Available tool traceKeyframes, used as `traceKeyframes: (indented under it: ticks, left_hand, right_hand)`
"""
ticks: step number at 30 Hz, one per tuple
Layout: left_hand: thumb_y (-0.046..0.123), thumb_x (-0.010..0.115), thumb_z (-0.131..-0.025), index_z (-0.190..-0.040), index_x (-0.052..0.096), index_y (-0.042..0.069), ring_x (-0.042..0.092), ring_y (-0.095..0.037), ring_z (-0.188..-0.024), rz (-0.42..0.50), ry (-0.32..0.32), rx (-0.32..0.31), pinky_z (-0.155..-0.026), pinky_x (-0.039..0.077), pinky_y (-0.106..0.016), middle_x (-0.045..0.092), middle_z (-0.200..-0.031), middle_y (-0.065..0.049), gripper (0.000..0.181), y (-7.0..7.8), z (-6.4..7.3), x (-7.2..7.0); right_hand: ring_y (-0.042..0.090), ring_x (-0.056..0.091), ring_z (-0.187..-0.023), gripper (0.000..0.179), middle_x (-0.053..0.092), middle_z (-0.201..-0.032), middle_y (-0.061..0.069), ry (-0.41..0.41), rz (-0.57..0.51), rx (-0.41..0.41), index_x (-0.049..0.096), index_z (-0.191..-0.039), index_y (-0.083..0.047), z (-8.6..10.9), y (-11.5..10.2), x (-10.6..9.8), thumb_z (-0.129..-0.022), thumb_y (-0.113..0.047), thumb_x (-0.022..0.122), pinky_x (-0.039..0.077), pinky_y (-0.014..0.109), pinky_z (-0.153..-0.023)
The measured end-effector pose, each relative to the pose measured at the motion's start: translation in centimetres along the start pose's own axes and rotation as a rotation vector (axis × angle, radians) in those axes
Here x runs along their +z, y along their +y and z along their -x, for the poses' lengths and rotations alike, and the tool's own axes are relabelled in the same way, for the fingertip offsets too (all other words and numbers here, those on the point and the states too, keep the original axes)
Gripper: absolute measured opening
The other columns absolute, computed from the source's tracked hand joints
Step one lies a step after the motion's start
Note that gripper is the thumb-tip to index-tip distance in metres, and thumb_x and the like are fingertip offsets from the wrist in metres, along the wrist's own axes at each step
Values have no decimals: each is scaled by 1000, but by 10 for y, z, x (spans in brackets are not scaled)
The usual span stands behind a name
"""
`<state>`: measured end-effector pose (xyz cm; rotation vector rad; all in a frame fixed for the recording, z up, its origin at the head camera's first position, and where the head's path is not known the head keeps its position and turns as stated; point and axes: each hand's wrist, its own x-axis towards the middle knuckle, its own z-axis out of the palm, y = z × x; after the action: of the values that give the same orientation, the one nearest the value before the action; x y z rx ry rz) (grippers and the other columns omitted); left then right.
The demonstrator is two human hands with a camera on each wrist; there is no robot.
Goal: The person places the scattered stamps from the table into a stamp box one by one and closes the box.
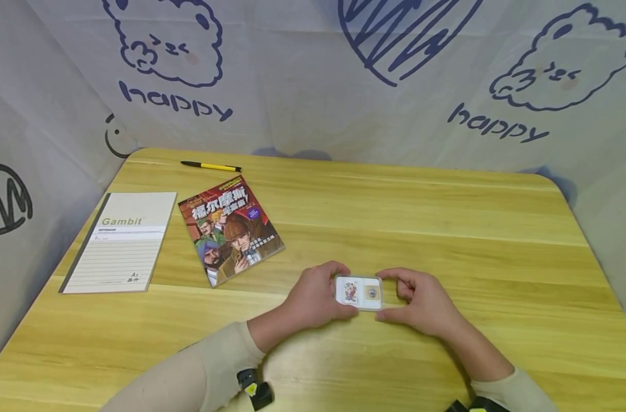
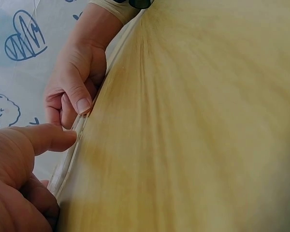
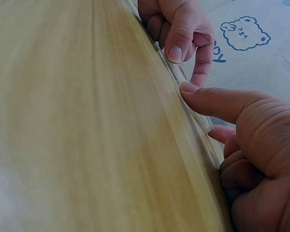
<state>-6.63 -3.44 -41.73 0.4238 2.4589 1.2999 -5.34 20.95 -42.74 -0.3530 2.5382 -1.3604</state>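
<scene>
A small flat clear plastic case (image 1: 361, 306) lies low at the front middle of the table, with a joker playing card and a smaller tan picture showing through its top. My left hand (image 1: 315, 294) grips its left end, thumb along the near edge and fingers at the far edge. At the right end, my right hand (image 1: 426, 300) holds the case by its corners between thumb and index finger, the other fingers curled in. Seen edge-on in the right wrist view, the case (image 3: 197, 116) is a thin transparent strip close over the wood, between both hands.
To the left of the hands a comic-style book (image 1: 230, 232) lies angled on the wooden table (image 1: 421, 223). Beyond it is a yellow and black pen (image 1: 212, 166). A Gambit notebook (image 1: 122, 252) rests near the left edge. White cloth (image 1: 292, 86) with drawings hangs behind.
</scene>
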Motion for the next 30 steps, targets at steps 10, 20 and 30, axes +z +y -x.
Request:
traceKeyframes:
  ticks: [10,20,30]
  left_hand:
    - [18,94,-65,-126,61,2,58,-10,-75,-11,-20,3,-70,50,-30,63,-88,3,71,-2,0,-3]
    - [14,93,-67,-125,61,0,40,-8,-45,8,-39,20,-43,36,-24,49,-60,3,67,-12,7,-17]
    - [15,92,-70,-125,63,0,41,-8,-45,2,-44,37,-42,36,-24,49,-59,2,64,-12,8,-19]
  right_hand:
    - [8,33,-57,60,32,-60,-8,9,-3,-14,70,-118,-13,-1,0,1,-65,-24,96,41,30,-71]
    - [8,33,-56,61,32,-59,-8,10,17,-12,71,-119,-15,0,-2,1,-65,-25,96,41,32,-73]
    - [7,32,-55,60,31,-59,-9,13,28,-10,71,-118,-16,-1,0,2,-64,-25,96,41,31,-71]
